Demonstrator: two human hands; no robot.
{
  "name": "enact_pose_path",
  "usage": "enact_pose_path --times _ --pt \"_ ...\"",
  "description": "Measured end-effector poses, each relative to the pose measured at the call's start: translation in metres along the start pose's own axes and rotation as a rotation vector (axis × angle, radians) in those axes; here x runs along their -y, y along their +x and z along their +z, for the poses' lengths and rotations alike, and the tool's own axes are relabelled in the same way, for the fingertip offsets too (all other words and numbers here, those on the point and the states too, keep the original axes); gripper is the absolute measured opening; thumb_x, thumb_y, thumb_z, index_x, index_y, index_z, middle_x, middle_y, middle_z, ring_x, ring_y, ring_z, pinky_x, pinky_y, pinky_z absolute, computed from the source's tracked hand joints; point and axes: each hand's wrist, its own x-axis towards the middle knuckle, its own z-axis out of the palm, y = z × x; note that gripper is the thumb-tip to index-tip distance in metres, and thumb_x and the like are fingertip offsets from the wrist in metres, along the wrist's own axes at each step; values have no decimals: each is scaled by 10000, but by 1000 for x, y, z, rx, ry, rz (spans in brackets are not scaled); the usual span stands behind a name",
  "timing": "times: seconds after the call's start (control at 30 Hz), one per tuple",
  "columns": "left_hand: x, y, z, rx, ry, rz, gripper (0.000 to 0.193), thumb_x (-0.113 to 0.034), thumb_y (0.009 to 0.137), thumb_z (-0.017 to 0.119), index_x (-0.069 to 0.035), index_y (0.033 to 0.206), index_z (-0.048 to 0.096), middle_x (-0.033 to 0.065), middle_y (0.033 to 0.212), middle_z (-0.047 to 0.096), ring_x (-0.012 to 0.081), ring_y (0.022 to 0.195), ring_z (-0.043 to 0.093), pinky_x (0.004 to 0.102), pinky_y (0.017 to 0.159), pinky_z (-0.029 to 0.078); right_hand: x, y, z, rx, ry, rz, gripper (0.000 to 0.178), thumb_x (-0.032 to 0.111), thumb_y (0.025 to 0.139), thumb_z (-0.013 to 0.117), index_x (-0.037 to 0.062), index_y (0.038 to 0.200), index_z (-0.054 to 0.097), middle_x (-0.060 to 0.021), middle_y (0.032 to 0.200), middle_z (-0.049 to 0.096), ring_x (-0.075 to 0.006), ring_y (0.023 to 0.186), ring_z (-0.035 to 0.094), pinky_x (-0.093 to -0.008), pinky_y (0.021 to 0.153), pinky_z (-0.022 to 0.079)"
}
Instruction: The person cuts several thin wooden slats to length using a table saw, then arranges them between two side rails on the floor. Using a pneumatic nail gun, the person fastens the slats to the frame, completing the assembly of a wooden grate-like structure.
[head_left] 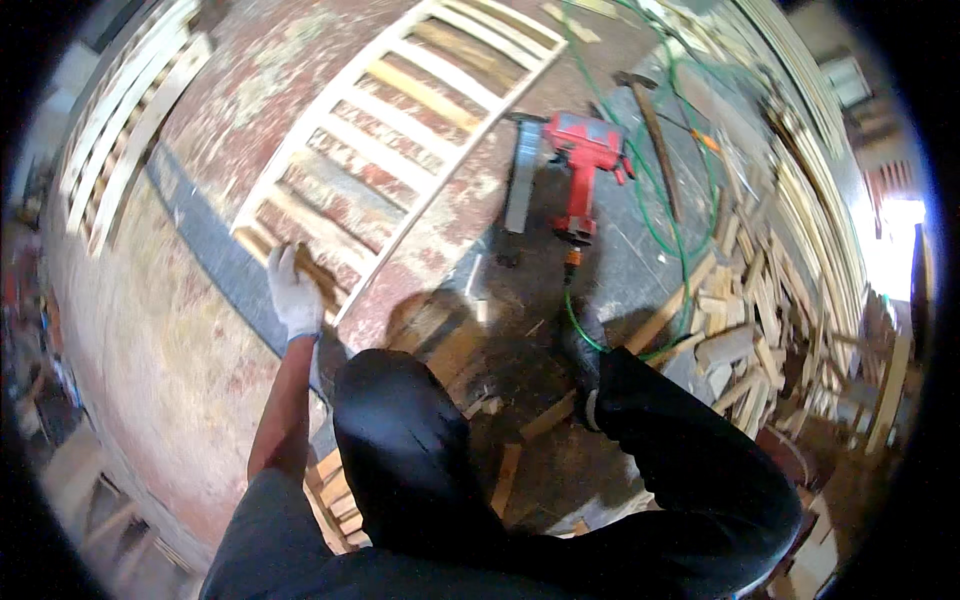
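Note:
My left hand (296,296), in a white glove, is at the near end of a slatted wooden frame (378,152). Its fingers are closed over the brownish end slat, though their undersides are hidden. The frame is ladder-like, with pale side rails and several cross slats, and lies on the worn red floor. My right hand does not show. To the right of the frame, a red nail gun (583,150) rests on the floor, joined to a thin green air hose (686,290).
A hammer (655,140) with a wooden handle lies beyond the nail gun. Offcuts (745,340) are heaped at the right, near long stacked strips (820,230). More slatted pieces (135,120) lie far left. My bent knees (400,430) take up the near middle.

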Motion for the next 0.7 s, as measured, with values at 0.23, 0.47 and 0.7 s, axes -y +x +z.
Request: enact_pose_path --times 0.23,0.47,0.7 --pt "-15 -14 -29 -150 -105 -271 613 -184 987 574 22 1544 423 282 1590 410 424 1472 407 457 1226 329 214 88 85 319 207 -583 192 215 996 657 24 1004 674 -118 984 699 -225 910 642 -358 835 522" --pt "-51 -37 -8 -84 -220 -643 763 -196 933 621 32 1590 306 369 1350 587 510 1208 614 518 1060 481 410 129 197 610 192 -859 191 168 953 705 -8 1024 685 -90 933 700 -181 871 642 -344 814 512" --pt "28 -29 -84 -175 -132 -461 753 -108 869 593 16 1576 365 354 1372 579 504 1244 591 511 1098 458 509 108 204 728 163 -1002 283 237 956 719 -28 1056 708 -111 1011 721 -191 963 663 -345 905 510"
